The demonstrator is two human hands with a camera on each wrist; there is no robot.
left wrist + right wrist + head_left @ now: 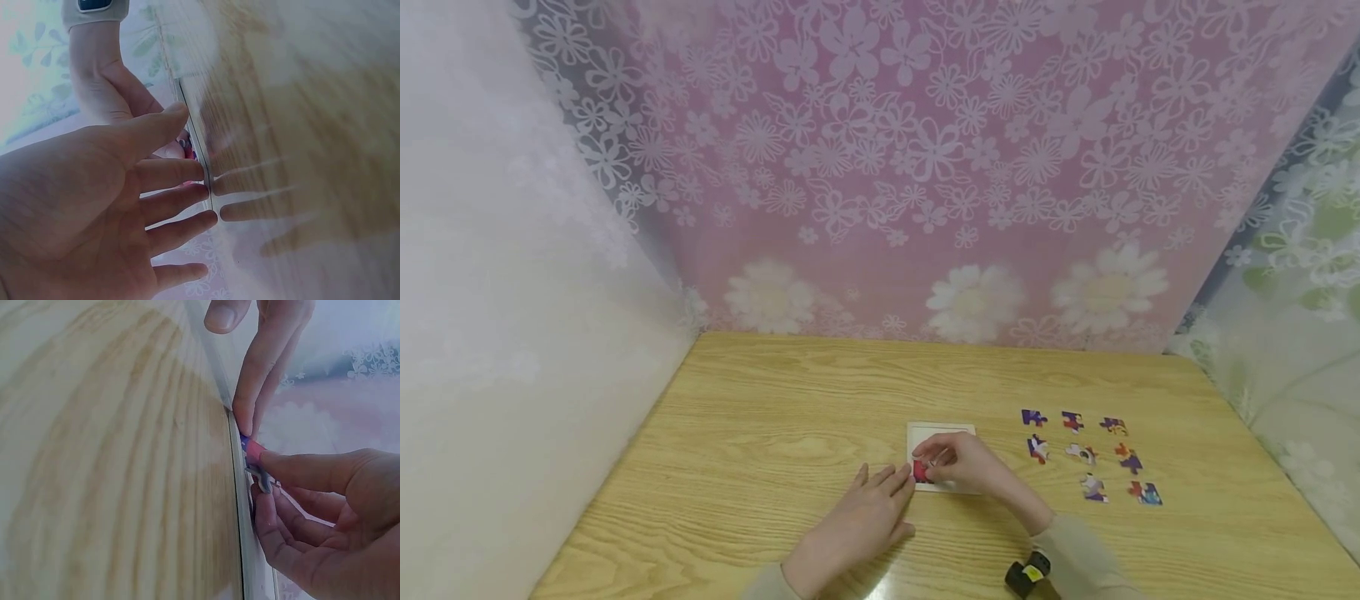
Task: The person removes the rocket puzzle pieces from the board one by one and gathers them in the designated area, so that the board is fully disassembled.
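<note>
A small pale square puzzle tray (942,426) lies on the table. In its near left corner is a red and purple jigsaw piece (921,472). My right hand (964,461) reaches over the tray and pinches this piece between thumb and fingers; in the right wrist view the thumb presses on the piece's pink part (252,450). My left hand (867,512) has its fingers straight and spread, their tips at the tray's left edge. In the left wrist view the left hand (106,194) holds nothing.
Several loose jigsaw pieces, among them a purple one (1033,417) and an orange one (1127,458), lie in rows right of the tray on the wooden table (760,417). Flowered curtains (880,167) stand behind and at the sides. A dark wrist device (1027,575) sits by the right sleeve.
</note>
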